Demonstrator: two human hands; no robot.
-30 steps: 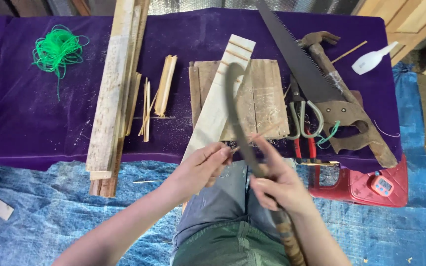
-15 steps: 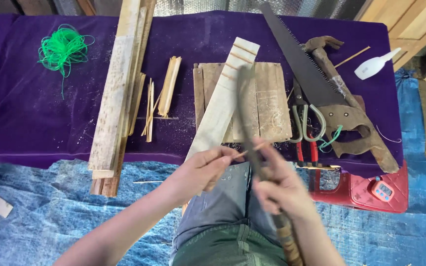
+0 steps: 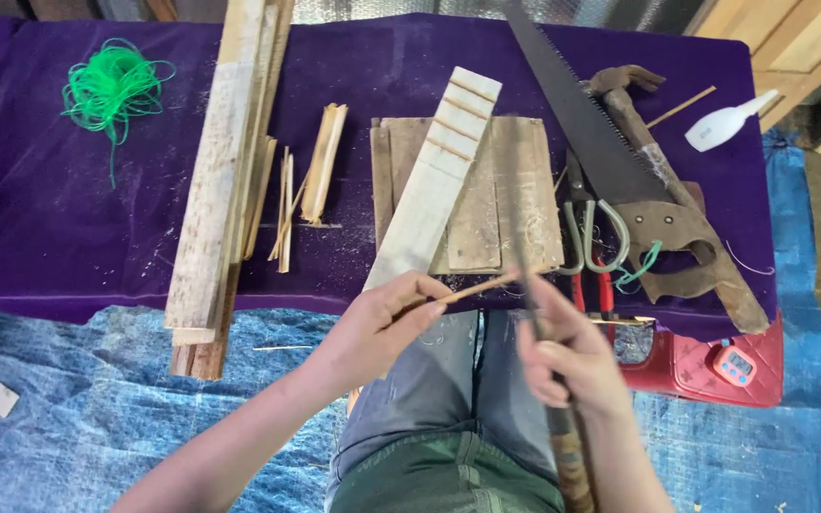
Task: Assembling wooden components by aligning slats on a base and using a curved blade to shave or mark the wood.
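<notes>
My left hand (image 3: 387, 323) pinches a thin bamboo stick (image 3: 477, 286) that points right, toward my right hand. My right hand (image 3: 567, 366) grips the wooden handle of a long curved knife (image 3: 525, 247); its blurred blade rises over the wooden block (image 3: 534, 180) and meets the stick's tip. Both hands hover above my lap, just before the front edge of the purple-covered table (image 3: 49, 237). A pale wooden slat (image 3: 434, 180) with notches lies slanted across the block.
On the table lie a stack of long slats (image 3: 216, 190), split bamboo pieces (image 3: 320, 161), a green string coil (image 3: 106, 85), a handsaw (image 3: 601, 161), a hammer (image 3: 662, 171), pliers (image 3: 586, 247) and a white bottle (image 3: 724, 123). A red box (image 3: 705, 366) with a small timer (image 3: 738, 361) sits at right on the blue tarp.
The knife blade has swung from left of the slat to upright over the block, against the stick's end. The left hand has stayed nearly in place.
</notes>
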